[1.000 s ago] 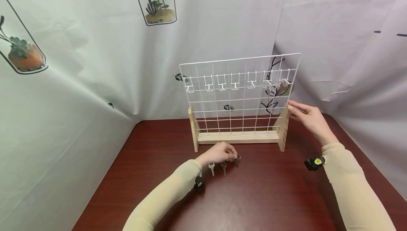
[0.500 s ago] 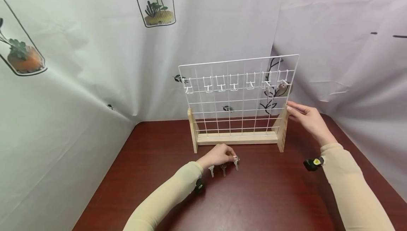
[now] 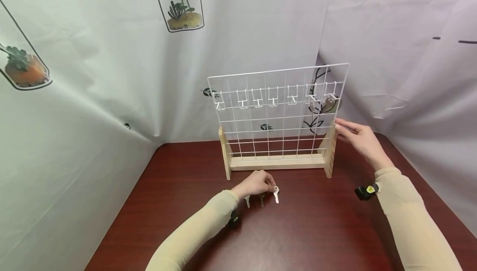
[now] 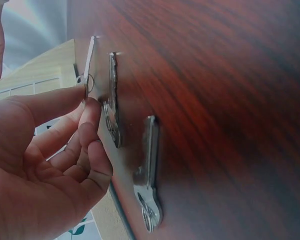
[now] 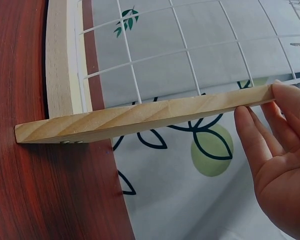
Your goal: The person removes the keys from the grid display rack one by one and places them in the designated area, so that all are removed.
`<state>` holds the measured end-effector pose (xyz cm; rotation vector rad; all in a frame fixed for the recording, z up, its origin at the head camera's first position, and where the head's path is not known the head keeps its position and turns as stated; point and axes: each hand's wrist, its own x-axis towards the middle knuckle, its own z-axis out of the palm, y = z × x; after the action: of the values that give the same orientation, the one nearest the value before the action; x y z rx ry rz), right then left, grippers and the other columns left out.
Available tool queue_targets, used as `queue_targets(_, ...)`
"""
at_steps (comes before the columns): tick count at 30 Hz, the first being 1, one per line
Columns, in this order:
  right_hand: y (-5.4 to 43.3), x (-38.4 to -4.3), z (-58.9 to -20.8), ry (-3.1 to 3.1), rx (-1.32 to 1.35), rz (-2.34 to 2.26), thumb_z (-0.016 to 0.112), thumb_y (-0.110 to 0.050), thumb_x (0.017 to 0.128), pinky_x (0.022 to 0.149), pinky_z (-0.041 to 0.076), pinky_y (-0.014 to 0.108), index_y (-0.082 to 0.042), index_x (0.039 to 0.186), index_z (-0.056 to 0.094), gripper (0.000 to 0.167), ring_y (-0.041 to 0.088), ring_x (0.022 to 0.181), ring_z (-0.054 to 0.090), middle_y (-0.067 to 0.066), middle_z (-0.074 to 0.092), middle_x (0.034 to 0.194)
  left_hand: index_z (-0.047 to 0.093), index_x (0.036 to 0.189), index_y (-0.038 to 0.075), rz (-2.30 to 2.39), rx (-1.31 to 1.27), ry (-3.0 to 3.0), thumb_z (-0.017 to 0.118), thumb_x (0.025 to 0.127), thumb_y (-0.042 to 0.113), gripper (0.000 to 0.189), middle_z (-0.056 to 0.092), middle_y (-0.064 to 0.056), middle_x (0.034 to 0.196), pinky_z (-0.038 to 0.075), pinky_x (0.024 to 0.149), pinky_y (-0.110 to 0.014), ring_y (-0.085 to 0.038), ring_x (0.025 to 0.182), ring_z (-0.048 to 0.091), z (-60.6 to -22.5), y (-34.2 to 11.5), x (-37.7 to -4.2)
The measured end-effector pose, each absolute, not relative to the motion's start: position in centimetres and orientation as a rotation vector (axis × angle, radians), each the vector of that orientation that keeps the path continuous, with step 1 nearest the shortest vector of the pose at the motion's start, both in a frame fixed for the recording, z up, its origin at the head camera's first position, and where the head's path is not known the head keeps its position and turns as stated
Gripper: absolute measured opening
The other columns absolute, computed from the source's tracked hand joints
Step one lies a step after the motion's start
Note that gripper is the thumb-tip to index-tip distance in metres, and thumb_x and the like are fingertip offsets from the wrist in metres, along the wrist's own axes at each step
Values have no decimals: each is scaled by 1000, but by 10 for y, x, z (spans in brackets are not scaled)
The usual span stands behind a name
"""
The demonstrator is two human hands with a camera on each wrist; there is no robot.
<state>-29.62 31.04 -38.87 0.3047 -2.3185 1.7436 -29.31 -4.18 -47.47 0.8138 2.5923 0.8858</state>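
My left hand (image 3: 257,182) pinches a silver key (image 3: 276,197) between thumb and fingertips, low over the table; in the left wrist view a small ring shows at its head. Two more keys lie on the table beside that hand, a middle key (image 4: 113,95) and a nearer key (image 4: 151,170). Behind stands a white wire grid rack (image 3: 269,119) in a wooden base, with a row of white hooks near its top. My right hand (image 3: 363,140) holds the upper end of the rack's right wooden side piece (image 5: 155,115), thumb on one edge and fingers on the other.
Keys hang from the two rightmost hooks, one of them a large-headed key (image 3: 330,104). The dark red table (image 3: 305,221) runs back to a pale printed curtain (image 3: 112,55). A wrist camera (image 3: 365,192) sits under the right sleeve.
The key in my left hand has tilted, and its blade now shows pale and clear of the fingers. The right hand stays on the rack; the head view has shifted slightly.
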Motion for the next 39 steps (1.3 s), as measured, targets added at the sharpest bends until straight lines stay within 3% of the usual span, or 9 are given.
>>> queue_targets(14, 311, -296, -389, -2317, 302, 1751, 61, -22, 102, 84, 53, 16, 9, 144, 46, 54, -9, 101, 64, -5, 56, 141, 74, 83, 12, 790, 854, 2624, 81, 86, 18, 9, 70, 9, 72, 47, 63, -18, 0, 62, 57, -470, -40, -292)
queue_targets(28, 310, -296, -390, -2302, 316, 1769, 61, -21, 102, 84, 53, 16, 10, 144, 46, 54, -9, 102, 63, -1, 53, 145, 71, 75, 14, 713, 838, 2693, 80, 84, 17, 14, 59, 13, 64, 42, 57, -17, -3, 57, 50, -475, -38, -293)
queue_targets(39, 310, -295, -388, -2301, 323, 1766, 61, -21, 102, 84, 53, 18, 10, 144, 46, 54, -9, 102, 63, -11, 59, 136, 69, 73, 14, 738, 845, 2680, 81, 83, 16, 15, 58, 13, 63, 42, 56, -17, -2, 57, 50, -475, -38, -293)
